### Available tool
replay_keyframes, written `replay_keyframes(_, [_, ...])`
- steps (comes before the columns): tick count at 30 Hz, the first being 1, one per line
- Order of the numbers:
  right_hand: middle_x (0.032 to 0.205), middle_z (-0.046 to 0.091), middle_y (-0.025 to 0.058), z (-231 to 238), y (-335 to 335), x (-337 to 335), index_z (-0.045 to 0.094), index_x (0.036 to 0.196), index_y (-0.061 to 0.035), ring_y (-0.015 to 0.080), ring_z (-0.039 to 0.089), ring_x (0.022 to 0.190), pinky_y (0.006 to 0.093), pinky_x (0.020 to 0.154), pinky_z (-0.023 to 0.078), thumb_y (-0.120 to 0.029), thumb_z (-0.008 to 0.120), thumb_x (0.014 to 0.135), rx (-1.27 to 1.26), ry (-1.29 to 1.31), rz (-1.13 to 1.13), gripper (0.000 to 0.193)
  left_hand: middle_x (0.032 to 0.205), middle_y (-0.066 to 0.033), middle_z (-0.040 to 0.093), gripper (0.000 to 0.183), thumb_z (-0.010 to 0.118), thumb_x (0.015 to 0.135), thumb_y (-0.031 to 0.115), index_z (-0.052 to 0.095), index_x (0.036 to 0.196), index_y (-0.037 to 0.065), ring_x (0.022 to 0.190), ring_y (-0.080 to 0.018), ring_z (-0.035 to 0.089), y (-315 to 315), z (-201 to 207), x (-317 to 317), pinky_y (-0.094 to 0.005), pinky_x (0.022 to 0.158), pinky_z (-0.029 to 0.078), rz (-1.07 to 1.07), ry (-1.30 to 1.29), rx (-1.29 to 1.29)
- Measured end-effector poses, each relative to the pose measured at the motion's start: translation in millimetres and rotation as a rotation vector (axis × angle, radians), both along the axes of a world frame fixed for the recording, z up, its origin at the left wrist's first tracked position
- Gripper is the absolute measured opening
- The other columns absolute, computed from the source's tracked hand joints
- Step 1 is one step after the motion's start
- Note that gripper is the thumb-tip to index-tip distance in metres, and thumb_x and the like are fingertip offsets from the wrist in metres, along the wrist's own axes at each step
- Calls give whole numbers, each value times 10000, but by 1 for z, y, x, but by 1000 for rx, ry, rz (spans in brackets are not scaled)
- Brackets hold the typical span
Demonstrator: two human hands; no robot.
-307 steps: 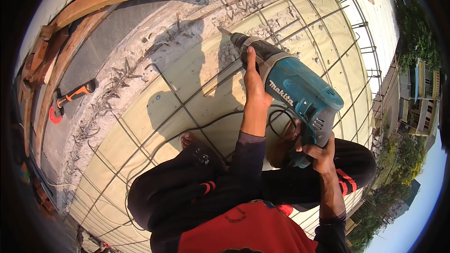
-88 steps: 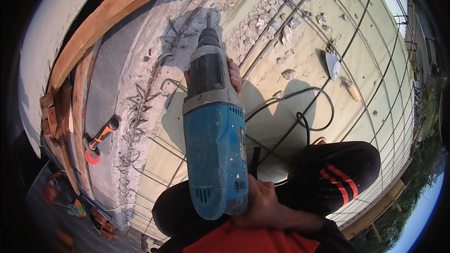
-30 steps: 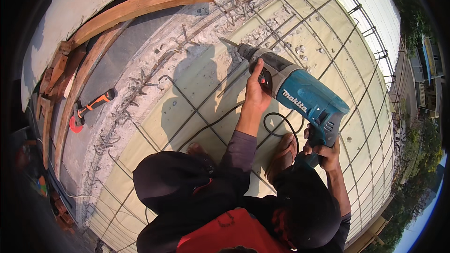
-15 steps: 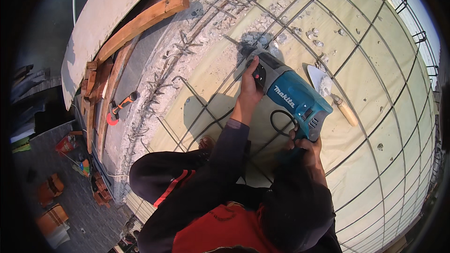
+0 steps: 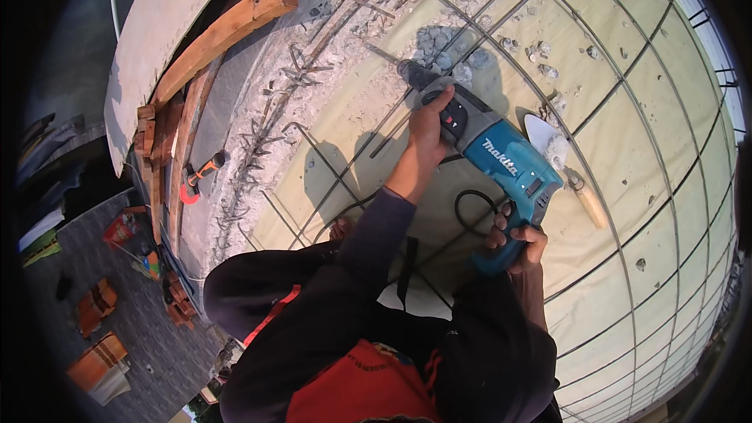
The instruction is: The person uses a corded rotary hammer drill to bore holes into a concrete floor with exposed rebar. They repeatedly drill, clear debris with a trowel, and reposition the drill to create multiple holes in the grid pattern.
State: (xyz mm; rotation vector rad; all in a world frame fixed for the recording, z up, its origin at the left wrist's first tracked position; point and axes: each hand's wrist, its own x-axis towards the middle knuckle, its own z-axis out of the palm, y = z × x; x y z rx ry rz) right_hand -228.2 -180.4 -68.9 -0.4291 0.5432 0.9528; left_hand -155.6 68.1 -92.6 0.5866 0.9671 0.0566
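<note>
A teal and grey rotary hammer (image 5: 505, 153) slants across the middle of the view, its chisel bit (image 5: 384, 55) pointing up and left at the broken concrete edge. My left hand (image 5: 429, 129) is wrapped round the grey front part behind the chuck. At the rear, the fingers of my right hand (image 5: 517, 236) close round the handle. The tool's black cord (image 5: 462, 202) loops beside that handle. Just right of the tool, a trowel (image 5: 548, 141) with a wooden handle lies on the yellowish sheet. Whether the bit's tip touches concrete, I cannot tell.
A steel bar mesh (image 5: 619, 78) covers the yellowish sheet (image 5: 587, 266). Grey rubble (image 5: 462, 70) lies beyond the tool. Bent bar ends stick up along the rough concrete (image 5: 313, 78). Left are a wooden beam (image 5: 235, 31), an orange-handled tool (image 5: 205, 176) and a drop to lower paving (image 5: 149, 290).
The whole view has shifted slightly. The chisel tip now appears a little farther up and left. More of the rear handle shows between the fingers of my right hand. Both hands keep their grip.
</note>
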Motion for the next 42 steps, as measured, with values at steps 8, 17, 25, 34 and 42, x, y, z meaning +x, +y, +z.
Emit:
replay_keyframes(8, [834, 546, 102, 48, 23, -1, 523, 1007, -21, 209, 543, 640, 356, 625, 484, -54, 549, 623, -126, -32, -34, 387, 948, -85, 659, 303, 622, 905, 301, 617, 1040, 30, 845, -215, 648, 9, 24, -6, -352, 793, 539, 30, -24, 41])
replay_keyframes(17, [783, 637, 206, 173, 54, 35, 593, 935, 45, 358, 635, 724, 358, 674, 484, -44, 630, 631, -729, -1328, 691, 318, 1076, -160, 652, 599, 541, 858, 557, 602, 1142, 33, 947, -288, 646, 48, 45, -46, -445, 815, 545, 106, -453, -206])
replay_keyframes(25, [722, 669, 61, 120, -3, -12, 632, 783, 7, 148, 646, 670, 287, 643, 509, 17, 613, 672, -675, -970, 463, 113, 1035, -104, 651, 408, 624, 875, 390, 568, 1134, 80, 946, -233, 636, -5, 60, -55, -400, 893, 510, 98, -398, -150])
replay_keyframes(34, [674, 636, 73, 85, 6, 18, 608, 896, 23, 143, 618, 575, 277, 515, 478, 65, 574, 638, -519, -991, 482, 263, 1077, -112, 644, 445, 621, 871, 416, 564, 1145, 70, 979, -255, 631, 16, 52, -43, -406, 909, 501, 174, -401, -131])
replay_keyframes(42, [763, 596, 58, 100, 15, 37, 584, 907, 32, 122, 569, 657, 271, 581, 452, 58, 613, 587, -670, -922, 336, 323, 1085, -119, 637, 498, 608, 873, 454, 547, 1163, 53, 993, -268, 624, 24, 63, -17, -415, 921, 494, 173, -385, -142])
